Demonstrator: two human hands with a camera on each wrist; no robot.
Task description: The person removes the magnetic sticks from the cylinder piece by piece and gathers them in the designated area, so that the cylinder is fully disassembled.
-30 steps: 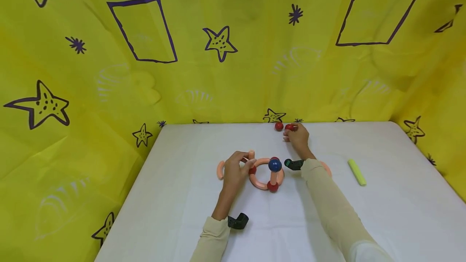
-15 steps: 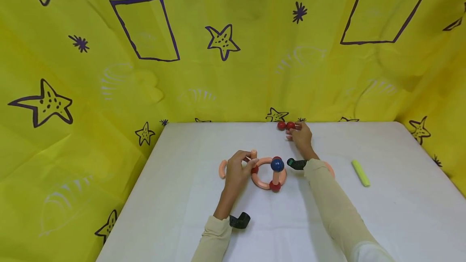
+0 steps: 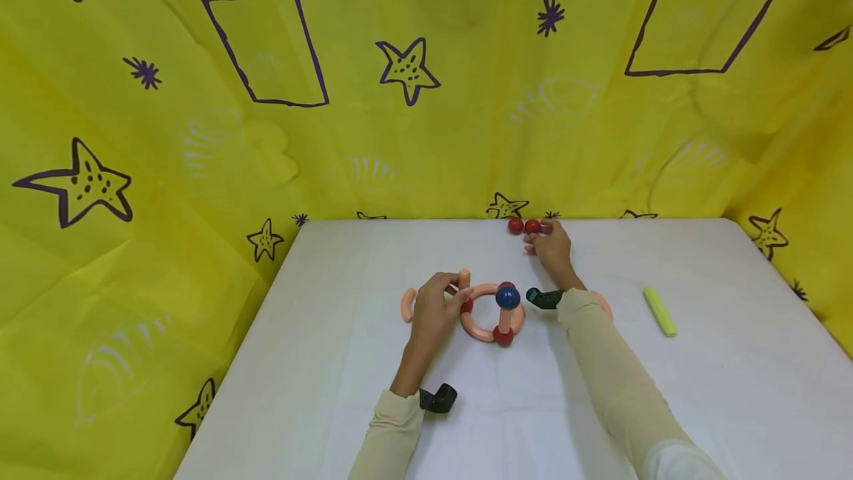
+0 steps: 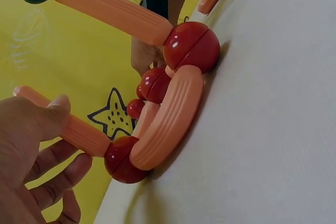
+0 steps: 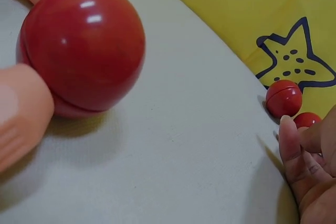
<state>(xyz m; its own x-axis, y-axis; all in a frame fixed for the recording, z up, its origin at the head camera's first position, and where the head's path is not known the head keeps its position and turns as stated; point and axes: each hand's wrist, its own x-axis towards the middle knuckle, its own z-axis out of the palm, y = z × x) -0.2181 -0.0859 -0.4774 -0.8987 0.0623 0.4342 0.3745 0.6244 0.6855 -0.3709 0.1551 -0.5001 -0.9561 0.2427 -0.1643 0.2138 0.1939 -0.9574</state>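
Note:
In the head view my left hand [image 3: 435, 311] pinches an upright peach rod [image 3: 464, 279] between thumb and fingers. The rod stands in a red ball [image 4: 126, 160], part of a flat ring [image 3: 477, 330] of curved peach pieces and red balls. A second upright rod [image 4: 113, 11] in the ring bears a dark blue ball [image 3: 508, 297]. At the far table edge, my right hand [image 3: 553, 249] has its thumb and a finger around a loose red ball [image 3: 532, 227]; its fingers partly hide this ball in the right wrist view. Another loose red ball [image 5: 284, 99] sits just left of it.
A curved peach piece [image 3: 407, 305] lies left of the left hand. Another curved peach piece [image 3: 603, 306] is partly hidden by the right sleeve. A yellow-green rod [image 3: 660, 312] lies at the right of the white table [image 3: 506, 435]. A yellow patterned cloth [image 3: 466, 139] hangs behind.
The right hand's red ball sits slightly closer to its neighbour than a second ago. The left hand keeps its hold on the rod. The head view has shifted a little.

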